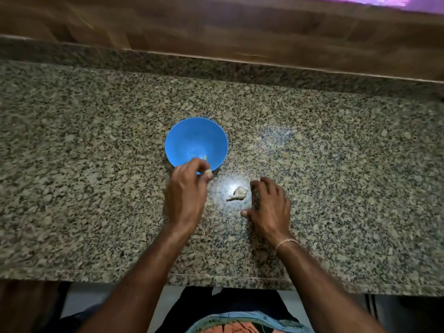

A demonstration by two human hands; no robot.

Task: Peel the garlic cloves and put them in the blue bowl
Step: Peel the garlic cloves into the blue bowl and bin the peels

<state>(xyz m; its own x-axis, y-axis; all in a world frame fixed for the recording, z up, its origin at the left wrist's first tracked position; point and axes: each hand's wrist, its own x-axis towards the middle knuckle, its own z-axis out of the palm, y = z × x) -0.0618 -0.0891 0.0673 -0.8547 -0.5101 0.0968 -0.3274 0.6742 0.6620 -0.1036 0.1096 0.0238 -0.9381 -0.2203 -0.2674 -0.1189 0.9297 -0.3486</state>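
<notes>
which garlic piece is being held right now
The clove pinched in the left hand by the blue bowl; the other piece lies loose on the counter.

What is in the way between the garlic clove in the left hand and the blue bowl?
Nothing visible. The left hand pinches the clove right at the near rim of the blue bowl, whose mouth is uncovered.

We see a shiny speckled stone counter [336, 164], a smooth blue plastic bowl [192, 135] and dry papery garlic skin [238, 193].
</notes>
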